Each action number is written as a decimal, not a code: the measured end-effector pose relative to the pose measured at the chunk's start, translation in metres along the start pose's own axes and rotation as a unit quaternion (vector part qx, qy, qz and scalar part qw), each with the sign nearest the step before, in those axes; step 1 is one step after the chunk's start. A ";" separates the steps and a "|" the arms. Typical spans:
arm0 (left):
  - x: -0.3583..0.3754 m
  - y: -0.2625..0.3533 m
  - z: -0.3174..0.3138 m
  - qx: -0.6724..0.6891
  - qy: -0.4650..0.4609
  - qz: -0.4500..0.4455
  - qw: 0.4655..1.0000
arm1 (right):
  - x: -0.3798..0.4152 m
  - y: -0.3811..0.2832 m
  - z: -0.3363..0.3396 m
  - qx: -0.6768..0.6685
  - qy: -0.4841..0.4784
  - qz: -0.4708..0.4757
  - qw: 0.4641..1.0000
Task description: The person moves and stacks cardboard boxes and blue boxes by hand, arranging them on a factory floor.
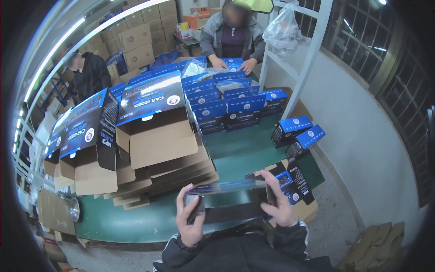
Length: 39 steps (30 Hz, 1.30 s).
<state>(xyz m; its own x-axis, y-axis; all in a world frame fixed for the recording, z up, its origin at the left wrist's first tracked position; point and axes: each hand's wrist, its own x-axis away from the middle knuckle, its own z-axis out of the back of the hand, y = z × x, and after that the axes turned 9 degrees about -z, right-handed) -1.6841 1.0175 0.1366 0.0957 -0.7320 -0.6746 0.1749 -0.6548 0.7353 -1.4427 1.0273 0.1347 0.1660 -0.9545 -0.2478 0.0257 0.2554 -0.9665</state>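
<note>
A dark, glossy, box-shaped unit (233, 214) that looks like a car stereo is held level between my two hands, just over the front of the table. My left hand (190, 220) is closed around its left end, the thumb lying along the near side. At the opposite end, my right hand (278, 206) grips with the fingers on top and the thumb lower down. Partly behind my right hand lies an unfolded blue-and-black carton (297, 183). The unit's underside is hidden.
Open, empty cartons (158, 143) are stacked on the left of the green table (235, 154). Rows of blue-and-black boxes (244, 109) fill the far side. Two closed boxes (292, 129) stand at right. Across the table a person (233, 36) touches a box; another person (90, 75) stands far left.
</note>
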 end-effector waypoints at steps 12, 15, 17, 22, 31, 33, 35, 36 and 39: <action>0.012 0.011 0.004 0.064 -0.077 0.120 0.988 | -0.001 -0.021 0.001 0.033 0.022 -0.088 0.995; 0.010 0.012 0.003 -0.031 -0.107 0.128 0.985 | -0.007 -0.024 0.001 0.144 -0.023 -0.174 0.974; 0.015 0.009 0.000 -0.077 -0.107 0.120 0.984 | -0.005 -0.009 -0.009 0.195 0.010 -0.198 0.960; 0.008 0.004 0.007 -0.074 -0.080 0.153 0.982 | 0.001 -0.003 -0.012 0.194 -0.010 -0.215 0.957; -0.013 0.015 0.041 0.211 0.152 0.227 0.939 | -0.024 0.003 0.019 0.047 -0.058 -0.170 0.983; -0.010 0.010 0.044 0.218 0.253 0.207 0.920 | -0.045 0.003 0.020 -0.037 0.020 -0.067 0.997; -0.001 0.001 0.046 0.205 0.304 0.230 0.902 | -0.085 -0.017 0.011 -0.097 0.079 -0.042 0.991; 0.004 -0.003 0.047 0.198 0.316 0.242 0.896 | -0.109 -0.036 0.002 -0.116 0.099 -0.041 0.987; 0.016 -0.010 0.045 0.206 0.318 0.306 0.874 | -0.175 -0.095 -0.033 -0.150 0.061 -0.068 0.984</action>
<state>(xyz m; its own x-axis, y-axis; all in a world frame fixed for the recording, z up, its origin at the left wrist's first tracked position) -1.7282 1.0040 0.1220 0.5951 -0.8022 0.0487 -0.4546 -0.2862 0.8435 -1.5066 1.1652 0.2680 0.0601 -0.9928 -0.1034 -0.2554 0.0849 -0.9631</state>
